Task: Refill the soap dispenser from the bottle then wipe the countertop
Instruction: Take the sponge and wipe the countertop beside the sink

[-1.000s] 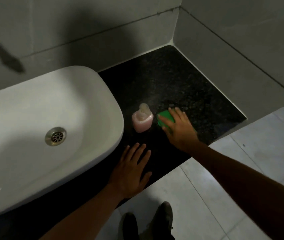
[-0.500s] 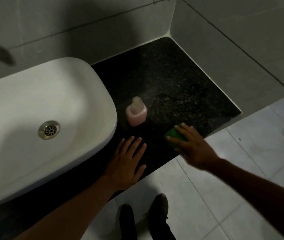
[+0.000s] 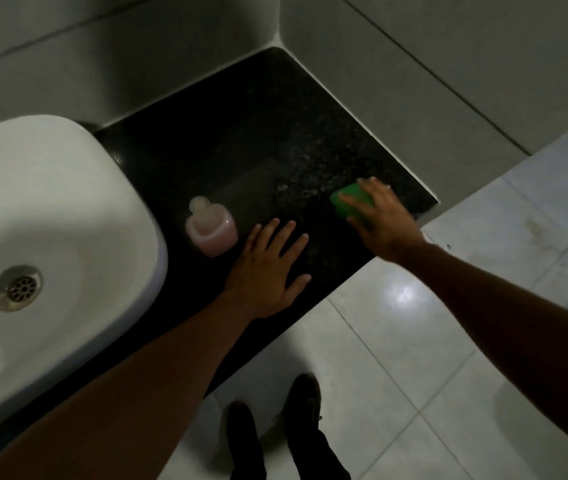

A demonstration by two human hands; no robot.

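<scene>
A small pink soap dispenser (image 3: 211, 228) stands upright on the black speckled countertop (image 3: 251, 133), close to the basin's right edge. My right hand (image 3: 381, 216) presses flat on a green sponge (image 3: 348, 200) near the counter's right front corner, fingers spread over it. A wet smear shows on the stone left of the sponge. My left hand (image 3: 270, 268) lies flat with fingers apart on the counter's front edge, just right of the dispenser and not touching it. No refill bottle is in view.
A white basin (image 3: 50, 220) with a metal drain (image 3: 16, 288) fills the left. Grey tiled walls (image 3: 414, 64) close the counter at the back and right. Pale floor tiles (image 3: 448, 341) and my shoes (image 3: 275, 427) lie below the counter edge.
My right hand has slid the sponge from beside the dispenser to the front edge, then to the right front corner. The left hand has stayed planted on the counter.
</scene>
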